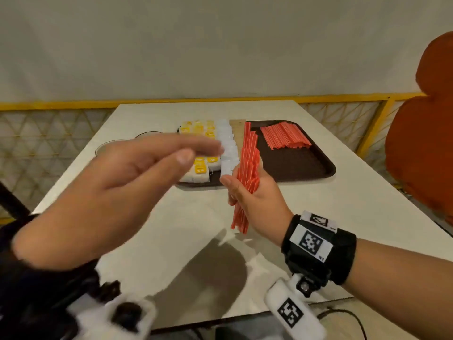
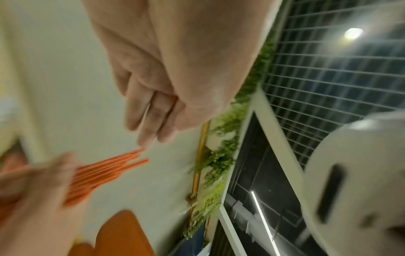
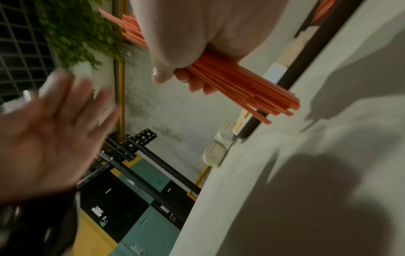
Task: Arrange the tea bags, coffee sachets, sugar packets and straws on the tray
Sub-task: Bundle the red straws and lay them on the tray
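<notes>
My right hand (image 1: 247,192) grips a bundle of orange straws (image 1: 246,182) upright above the table, just in front of the dark brown tray (image 1: 306,165); the same bundle of orange straws (image 3: 236,81) shows under the fist in the right wrist view. My left hand (image 1: 117,187) hovers empty to the left of the bundle, fingers straight and blurred. On the tray lie rows of yellow-tagged tea bags (image 1: 201,165), white packets (image 1: 228,143), a tan sachet row (image 1: 237,128) and a second pile of orange straws (image 1: 284,136). In the left wrist view the straws (image 2: 105,173) show below my fingers (image 2: 149,121).
The white table (image 1: 183,229) stands against a wall with a yellow rail (image 1: 73,104). Two round dishes (image 1: 105,148) sit left of the tray, partly behind my left hand. An orange chair back (image 1: 426,143) stands at the right.
</notes>
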A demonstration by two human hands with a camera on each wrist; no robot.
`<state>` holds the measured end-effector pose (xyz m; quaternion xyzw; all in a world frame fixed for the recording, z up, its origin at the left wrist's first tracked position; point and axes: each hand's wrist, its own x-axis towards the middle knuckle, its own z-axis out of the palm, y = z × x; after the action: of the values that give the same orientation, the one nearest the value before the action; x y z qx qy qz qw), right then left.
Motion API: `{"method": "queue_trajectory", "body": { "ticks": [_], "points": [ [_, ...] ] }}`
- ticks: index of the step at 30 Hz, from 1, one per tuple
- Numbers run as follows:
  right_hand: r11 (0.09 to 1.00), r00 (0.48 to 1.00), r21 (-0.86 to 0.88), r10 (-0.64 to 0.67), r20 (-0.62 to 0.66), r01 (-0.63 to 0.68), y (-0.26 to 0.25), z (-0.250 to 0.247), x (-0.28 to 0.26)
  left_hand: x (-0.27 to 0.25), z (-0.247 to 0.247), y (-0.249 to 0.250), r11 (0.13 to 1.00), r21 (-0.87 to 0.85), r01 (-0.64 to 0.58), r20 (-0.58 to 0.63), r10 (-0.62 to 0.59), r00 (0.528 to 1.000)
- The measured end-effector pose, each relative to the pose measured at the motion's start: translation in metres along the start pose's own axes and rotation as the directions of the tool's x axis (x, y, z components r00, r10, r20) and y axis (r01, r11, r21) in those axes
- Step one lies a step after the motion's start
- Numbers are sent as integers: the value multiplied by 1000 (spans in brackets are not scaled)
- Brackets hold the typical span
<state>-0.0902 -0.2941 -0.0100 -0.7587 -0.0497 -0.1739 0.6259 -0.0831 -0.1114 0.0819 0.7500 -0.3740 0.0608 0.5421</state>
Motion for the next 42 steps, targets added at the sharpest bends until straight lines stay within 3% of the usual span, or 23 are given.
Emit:
{"method": "queue_trajectory", "body": {
  "ticks": [2,4,6,8,10,13,16,19,21,24,27,29,31,33,36,38,40,42],
  "points": [
    [999,1000,37,15,3,-15,4,11,-4,24,16,3,999,9,-42,3,42,999],
    [998,998,53,44,-35,-43,10,18,-7,52,46,2,985,173,4,115,-24,993],
    [998,997,-26,60,-45,-61,16,18,-9,60,68,-12,917,395,58,274,-178,945],
    [988,993,-100,118,10,-117,23,14,-11,53,81,-33,869,486,94,373,-303,877],
    [972,976,-125,210,64,-201,27,11,-16,45,90,-48,884,440,155,366,-335,868],
    [964,967,-156,233,103,-216,25,11,-14,44,89,-45,902,396,170,327,-312,892],
    [965,966,-147,234,107,-217,22,12,-4,47,83,-40,890,450,73,321,-237,917],
    [933,947,-256,292,136,-251,32,18,-7,50,84,-45,775,632,-29,403,-296,866],
    [928,936,-228,329,126,-296,34,18,-8,53,83,-51,753,655,-62,419,-294,859],
    [918,920,-133,386,73,-374,28,15,-5,51,80,-57,824,564,-58,367,-187,911],
    [909,888,-84,417,195,-408,28,21,-6,42,88,-71,876,477,-73,273,-68,960],
    [922,903,-93,387,185,-376,31,20,-5,42,89,-81,958,277,76,159,-124,979],
    [923,887,-105,384,257,-370,29,16,-6,49,83,-86,974,122,193,102,-205,973],
    [942,897,-93,335,288,-322,21,11,-8,60,77,-84,967,23,255,78,-256,964],
    [963,945,55,246,216,-263,14,1,3,87,73,-78,944,-150,293,5,-296,955],
    [970,959,62,219,182,-234,9,-9,17,109,77,-78,922,-251,296,-37,-315,948],
    [966,960,54,243,141,-253,4,-23,34,130,87,-81,873,-374,314,-48,-356,933],
    [954,955,93,275,114,-285,4,-40,53,150,101,-86,786,-493,373,17,-420,908]
  ]
}}
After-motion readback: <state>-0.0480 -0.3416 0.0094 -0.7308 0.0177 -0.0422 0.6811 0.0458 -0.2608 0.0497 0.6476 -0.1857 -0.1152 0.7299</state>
